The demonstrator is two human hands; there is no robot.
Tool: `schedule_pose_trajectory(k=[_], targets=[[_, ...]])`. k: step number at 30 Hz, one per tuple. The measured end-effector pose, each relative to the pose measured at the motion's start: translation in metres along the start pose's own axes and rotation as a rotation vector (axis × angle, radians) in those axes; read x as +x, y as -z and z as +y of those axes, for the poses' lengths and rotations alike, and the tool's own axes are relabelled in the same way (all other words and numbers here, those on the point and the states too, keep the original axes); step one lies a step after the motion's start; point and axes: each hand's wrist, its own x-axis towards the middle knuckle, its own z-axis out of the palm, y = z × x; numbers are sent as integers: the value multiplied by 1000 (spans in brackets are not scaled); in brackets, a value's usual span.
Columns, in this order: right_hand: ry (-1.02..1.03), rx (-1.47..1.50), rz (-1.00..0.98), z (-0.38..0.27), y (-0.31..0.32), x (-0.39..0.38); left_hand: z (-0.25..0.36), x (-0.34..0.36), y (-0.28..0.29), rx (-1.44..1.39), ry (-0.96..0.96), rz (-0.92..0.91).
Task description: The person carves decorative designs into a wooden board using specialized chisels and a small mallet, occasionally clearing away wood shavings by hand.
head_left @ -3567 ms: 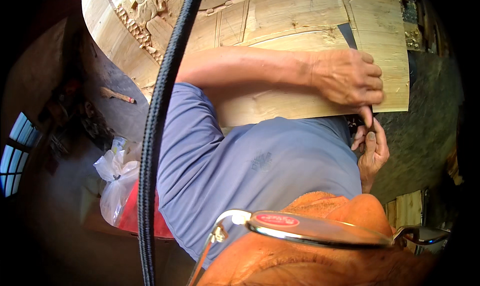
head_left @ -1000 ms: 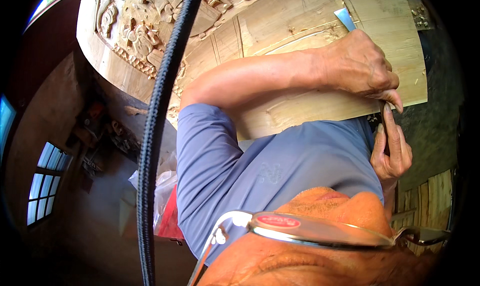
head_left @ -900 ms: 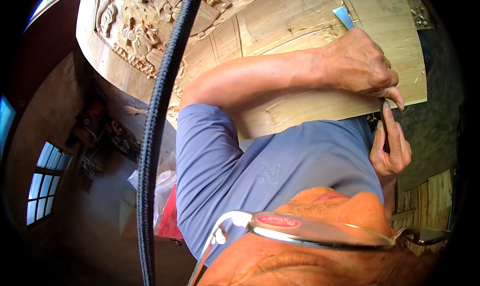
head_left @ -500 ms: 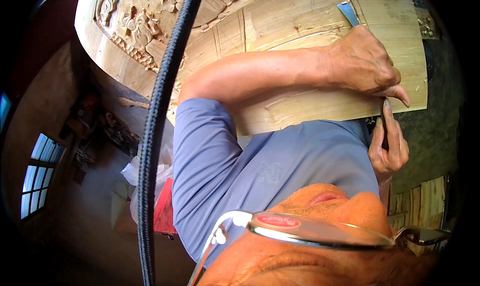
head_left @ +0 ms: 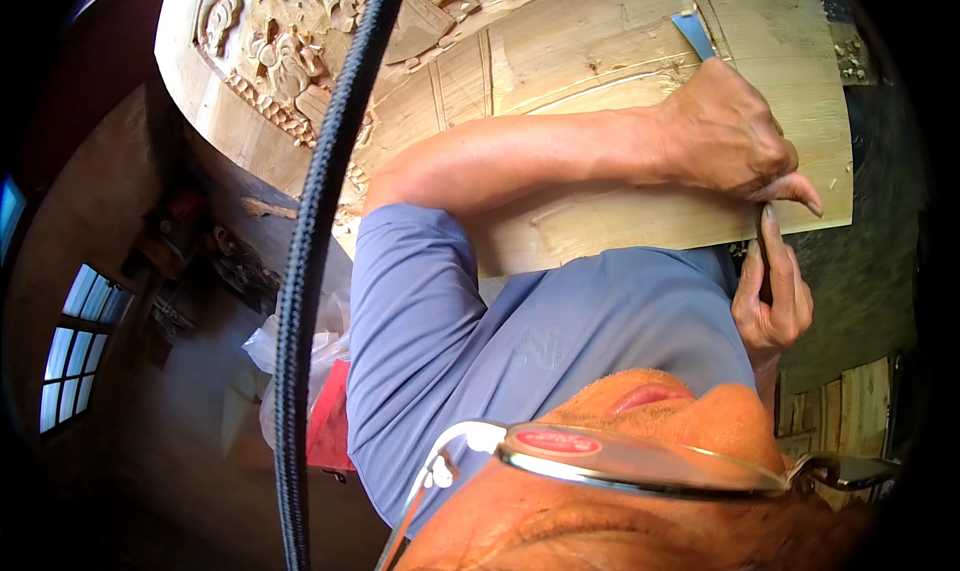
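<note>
My left hand (head_left: 730, 136) lies across the pale wooden board (head_left: 570, 221), fingers curled round a flat chisel, whose bluish metal blade (head_left: 693, 33) points up the board beside incised lines. Its thumb sticks out past the chisel's dark lower shaft (head_left: 764, 241). Below the board's near edge my right hand (head_left: 775, 301) grips that shaft, index finger stretched along it. Deep carved relief (head_left: 285, 56) of scrolls and figures covers the board's upper left, with loose chips around it. The middle of the chisel is hidden under my left hand.
A black braided cord (head_left: 330, 161) runs top to bottom across the view. At lower left are a red box (head_left: 328, 426) and plastic bag (head_left: 265, 346); behind, a dark heap (head_left: 190, 261) and barred window (head_left: 80, 341). Planks (head_left: 850, 411) stand at lower right, beside my body.
Since the oldest frame both hands and the blade have shifted slightly right, with my left hand a little higher. Over the last second they have moved only slightly, still gripping the chisel.
</note>
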Motion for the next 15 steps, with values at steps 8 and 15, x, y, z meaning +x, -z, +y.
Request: schedule_pose_trajectory(k=[8, 15], targets=[[-35, 41, 18, 7, -13, -5, -7, -3, -2, 44, 32, 28], [-43, 63, 43, 5, -19, -1, -7, -3, 1, 89, 52, 54]])
